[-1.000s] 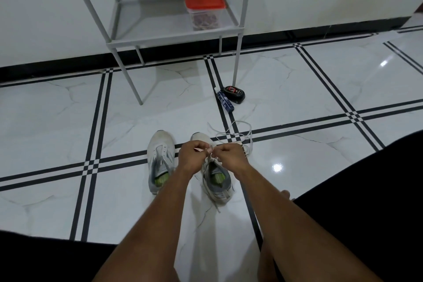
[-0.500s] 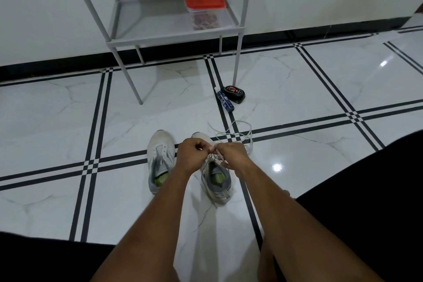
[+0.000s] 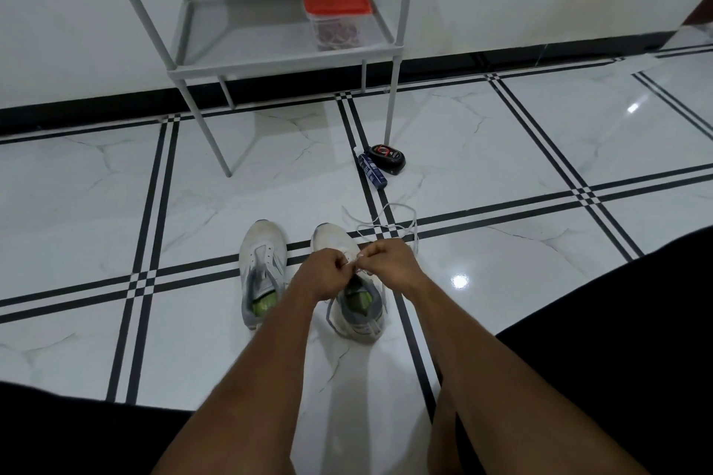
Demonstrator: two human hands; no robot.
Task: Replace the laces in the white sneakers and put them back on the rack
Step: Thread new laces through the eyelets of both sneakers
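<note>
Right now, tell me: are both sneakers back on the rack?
No, both sneakers sit on the floor before the rack.

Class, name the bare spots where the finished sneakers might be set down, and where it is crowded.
Free: the rack shelf left of the red-lidded container; floor left of the left sneaker. Crowded: around the right sneaker, with both hands and loose lace.

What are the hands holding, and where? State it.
Both the left hand and right hand pinch the white lace just above the right sneaker.

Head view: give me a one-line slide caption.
Both hands, left and right, pinch a white lace over the right-side sneaker.
</note>
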